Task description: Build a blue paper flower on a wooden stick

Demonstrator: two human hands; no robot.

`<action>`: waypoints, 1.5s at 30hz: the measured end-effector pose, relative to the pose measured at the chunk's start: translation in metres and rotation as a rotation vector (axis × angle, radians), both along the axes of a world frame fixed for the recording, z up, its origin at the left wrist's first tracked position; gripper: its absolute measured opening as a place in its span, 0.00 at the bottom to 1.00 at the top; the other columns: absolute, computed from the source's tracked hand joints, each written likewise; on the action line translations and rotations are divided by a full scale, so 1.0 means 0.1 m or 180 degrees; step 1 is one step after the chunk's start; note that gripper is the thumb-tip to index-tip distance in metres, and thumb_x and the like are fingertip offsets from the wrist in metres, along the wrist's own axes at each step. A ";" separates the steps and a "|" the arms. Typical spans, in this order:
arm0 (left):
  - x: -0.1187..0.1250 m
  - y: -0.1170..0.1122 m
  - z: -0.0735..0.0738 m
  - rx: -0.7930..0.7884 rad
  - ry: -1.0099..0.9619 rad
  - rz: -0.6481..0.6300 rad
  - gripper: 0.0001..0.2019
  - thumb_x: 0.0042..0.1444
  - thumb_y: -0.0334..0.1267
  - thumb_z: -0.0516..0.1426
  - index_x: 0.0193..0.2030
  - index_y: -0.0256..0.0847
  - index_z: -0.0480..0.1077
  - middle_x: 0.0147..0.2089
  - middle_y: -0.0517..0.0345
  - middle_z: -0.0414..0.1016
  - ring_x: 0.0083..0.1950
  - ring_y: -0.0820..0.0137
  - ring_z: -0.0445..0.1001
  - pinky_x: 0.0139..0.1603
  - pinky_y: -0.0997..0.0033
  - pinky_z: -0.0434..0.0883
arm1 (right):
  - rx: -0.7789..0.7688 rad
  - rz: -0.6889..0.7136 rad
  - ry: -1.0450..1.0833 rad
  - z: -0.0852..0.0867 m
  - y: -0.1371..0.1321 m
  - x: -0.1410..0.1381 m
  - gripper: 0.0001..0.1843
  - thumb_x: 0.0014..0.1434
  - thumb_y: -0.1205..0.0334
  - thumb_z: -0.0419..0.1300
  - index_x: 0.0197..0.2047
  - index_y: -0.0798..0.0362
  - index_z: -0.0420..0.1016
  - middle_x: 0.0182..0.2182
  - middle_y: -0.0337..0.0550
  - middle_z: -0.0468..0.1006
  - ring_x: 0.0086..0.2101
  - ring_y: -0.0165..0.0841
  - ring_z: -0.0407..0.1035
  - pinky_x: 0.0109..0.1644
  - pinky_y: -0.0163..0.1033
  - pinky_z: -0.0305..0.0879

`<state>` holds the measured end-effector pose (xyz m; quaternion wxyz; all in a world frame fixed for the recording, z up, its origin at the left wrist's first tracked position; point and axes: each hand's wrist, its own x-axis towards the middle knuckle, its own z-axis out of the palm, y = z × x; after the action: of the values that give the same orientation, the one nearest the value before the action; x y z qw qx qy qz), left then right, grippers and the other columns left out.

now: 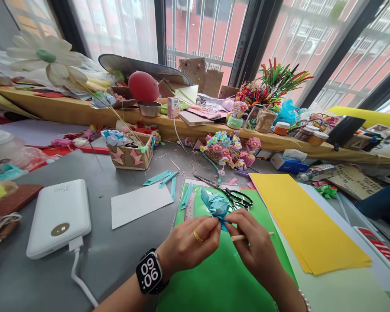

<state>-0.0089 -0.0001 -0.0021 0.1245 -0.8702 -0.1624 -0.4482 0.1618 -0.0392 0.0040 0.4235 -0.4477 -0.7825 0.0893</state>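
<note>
My left hand [191, 245], with a gold ring and a smartwatch on the wrist, pinches the base of a blue paper flower [215, 204]. My right hand [251, 245] is closed too, pinching the same flower base and holding a thin wooden stick [238, 237] that points right. Both hands hover over a green paper sheet [221, 277]. Black scissors [235, 197] lie just beyond the flower, and a ruler [190, 208] lies to its left.
Yellow paper sheets [303, 221] lie to the right. A white power bank [59, 216] with its cable sits left, a white paper piece [139, 204] beside it. Behind are a small box with paper bits [130, 156], a flower basket [225, 149] and a cluttered wooden shelf [84, 112].
</note>
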 end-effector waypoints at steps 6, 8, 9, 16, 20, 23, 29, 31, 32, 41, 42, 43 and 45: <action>0.03 0.05 -0.09 -0.0894 -0.0789 -0.0181 0.07 0.57 0.31 0.53 0.43 0.38 0.64 0.40 0.52 0.70 0.35 0.72 0.73 0.34 0.73 0.74 | 0.0000 -0.0142 0.0259 0.02 0.01 0.00 0.06 0.60 0.71 0.50 0.35 0.53 0.65 0.30 0.41 0.68 0.29 0.29 0.65 0.30 0.31 0.60; 0.04 0.09 -0.09 -0.1440 -0.1212 -0.0091 0.16 0.53 0.35 0.58 0.48 0.39 0.61 0.45 0.51 0.65 0.32 0.74 0.70 0.31 0.73 0.73 | -0.0072 -0.0104 0.0371 0.04 0.01 0.00 0.06 0.59 0.71 0.50 0.34 0.52 0.65 0.29 0.40 0.68 0.29 0.29 0.64 0.30 0.31 0.60; 0.04 0.11 -0.09 -0.1695 -0.1283 -0.0031 0.22 0.51 0.38 0.60 0.51 0.40 0.58 0.47 0.50 0.62 0.31 0.75 0.69 0.29 0.74 0.73 | -0.0116 -0.0067 0.0423 0.05 0.00 0.01 0.06 0.59 0.71 0.50 0.33 0.52 0.65 0.29 0.40 0.67 0.28 0.29 0.64 0.29 0.31 0.59; 0.01 0.18 -0.05 -0.2664 -0.0875 -0.0244 0.25 0.50 0.46 0.59 0.54 0.48 0.58 0.55 0.49 0.58 0.35 0.72 0.67 0.31 0.71 0.71 | -0.0423 0.0165 0.0572 0.13 -0.02 0.05 0.07 0.60 0.69 0.49 0.31 0.53 0.65 0.27 0.39 0.65 0.28 0.29 0.62 0.29 0.32 0.57; 0.02 0.16 -0.06 -0.2970 -0.0782 -0.0575 0.20 0.51 0.46 0.58 0.51 0.48 0.64 0.51 0.51 0.62 0.43 0.67 0.67 0.34 0.72 0.70 | -0.0531 0.0232 0.0579 0.14 -0.03 0.06 0.08 0.60 0.68 0.48 0.30 0.52 0.63 0.26 0.38 0.64 0.27 0.29 0.60 0.28 0.32 0.55; 0.03 0.15 -0.06 -0.3250 -0.0847 -0.0812 0.20 0.50 0.45 0.59 0.49 0.46 0.66 0.48 0.52 0.64 0.44 0.67 0.67 0.33 0.74 0.69 | -0.0552 0.0250 0.0580 0.15 -0.03 0.05 0.08 0.60 0.68 0.47 0.30 0.52 0.63 0.26 0.38 0.63 0.27 0.29 0.60 0.28 0.32 0.55; 0.04 0.17 -0.06 -0.3508 -0.1090 -0.0916 0.18 0.48 0.45 0.61 0.46 0.43 0.68 0.45 0.53 0.66 0.37 0.71 0.67 0.31 0.77 0.68 | -0.0593 0.0133 0.0464 0.13 -0.03 0.02 0.09 0.61 0.67 0.46 0.30 0.52 0.62 0.26 0.38 0.63 0.28 0.30 0.60 0.29 0.33 0.56; 0.04 0.17 -0.05 -0.3404 -0.1090 -0.0833 0.18 0.48 0.45 0.61 0.45 0.43 0.68 0.45 0.52 0.66 0.38 0.71 0.67 0.31 0.77 0.68 | -0.0524 0.0022 0.0379 0.11 -0.03 0.01 0.09 0.61 0.67 0.46 0.31 0.52 0.62 0.27 0.39 0.64 0.28 0.30 0.60 0.29 0.34 0.56; 0.03 0.16 -0.05 -0.3312 -0.1090 -0.0778 0.17 0.48 0.44 0.61 0.45 0.43 0.68 0.45 0.52 0.66 0.38 0.70 0.67 0.31 0.76 0.68 | -0.0480 -0.0033 0.0325 0.10 -0.03 0.01 0.08 0.61 0.67 0.46 0.31 0.52 0.62 0.27 0.39 0.64 0.28 0.31 0.60 0.30 0.34 0.57; 0.04 0.15 -0.08 -0.2756 -0.0885 -0.0563 0.17 0.52 0.41 0.58 0.48 0.44 0.64 0.47 0.51 0.65 0.38 0.70 0.69 0.29 0.75 0.70 | -0.0255 -0.0245 -0.0014 0.04 -0.01 -0.02 0.08 0.61 0.68 0.44 0.33 0.52 0.62 0.28 0.41 0.67 0.28 0.32 0.63 0.29 0.35 0.59; 0.05 0.14 -0.09 -0.2713 -0.0854 -0.0508 0.18 0.52 0.41 0.58 0.50 0.44 0.63 0.48 0.51 0.65 0.38 0.70 0.69 0.29 0.75 0.70 | -0.0215 -0.0262 -0.0014 0.04 -0.01 -0.03 0.08 0.61 0.69 0.45 0.34 0.52 0.62 0.28 0.41 0.67 0.28 0.32 0.63 0.29 0.35 0.59; 0.06 0.13 -0.08 -0.2658 -0.0858 -0.0426 0.20 0.52 0.40 0.58 0.51 0.44 0.61 0.50 0.50 0.63 0.37 0.71 0.69 0.30 0.74 0.71 | -0.0177 -0.0288 0.0005 0.03 0.00 -0.03 0.08 0.61 0.69 0.45 0.34 0.52 0.62 0.28 0.41 0.67 0.28 0.32 0.63 0.29 0.35 0.59; 0.06 0.10 -0.08 -0.2445 -0.1013 -0.0156 0.22 0.52 0.39 0.59 0.52 0.43 0.58 0.52 0.48 0.60 0.35 0.73 0.69 0.29 0.73 0.71 | -0.0107 -0.0377 0.0095 0.02 0.00 -0.03 0.07 0.61 0.68 0.45 0.33 0.52 0.62 0.27 0.41 0.66 0.28 0.32 0.63 0.29 0.34 0.60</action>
<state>-0.0025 0.0102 -0.0098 -0.2465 -0.7769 -0.3142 -0.4868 0.1584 -0.0393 0.0062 0.4320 -0.4989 -0.7466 0.0840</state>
